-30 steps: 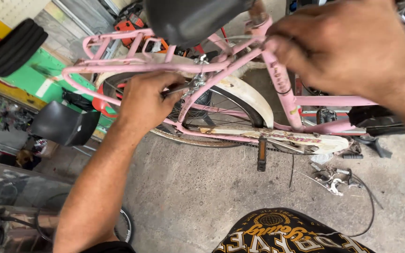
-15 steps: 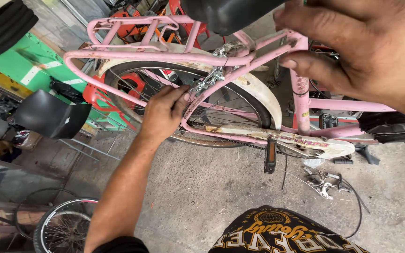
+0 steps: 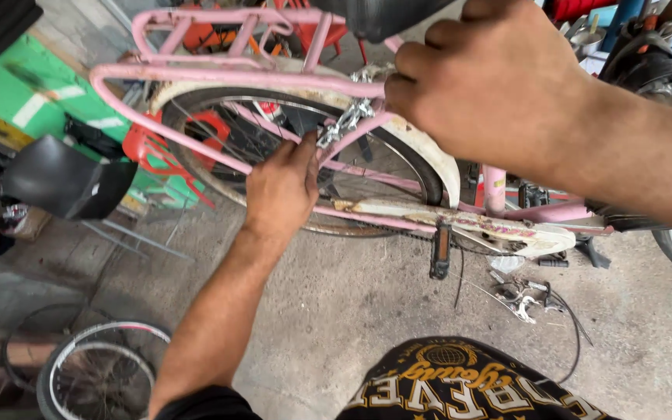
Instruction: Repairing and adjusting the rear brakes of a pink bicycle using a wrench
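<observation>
A pink bicycle (image 3: pixel 219 78) stands on the concrete with its rear wheel (image 3: pixel 196 167) in front of me. My left hand (image 3: pixel 281 187) reaches in from below. Its fingers close on the metal brake caliper (image 3: pixel 345 118) where the pink stays meet over the white mudguard (image 3: pixel 433 159). My right hand (image 3: pixel 491 85) comes in from the right, fingers curled over the frame just under the black saddle (image 3: pixel 383 15). The fingertips of both hands are hidden.
A cream chain guard (image 3: pixel 476 225) and a black pedal (image 3: pixel 439 250) hang low on the bicycle. Loose brake parts with cable (image 3: pixel 524 297) lie on the floor. A spare wheel (image 3: pixel 103 373) lies at the bottom left, with a black curved panel (image 3: pixel 64 180) and a red stool (image 3: pixel 149 144) at the left.
My right hand, spread open over the frame before, has dropped and curled onto it under the saddle. My left hand has stayed at the brake caliper. The view has shifted closer to the rear wheel.
</observation>
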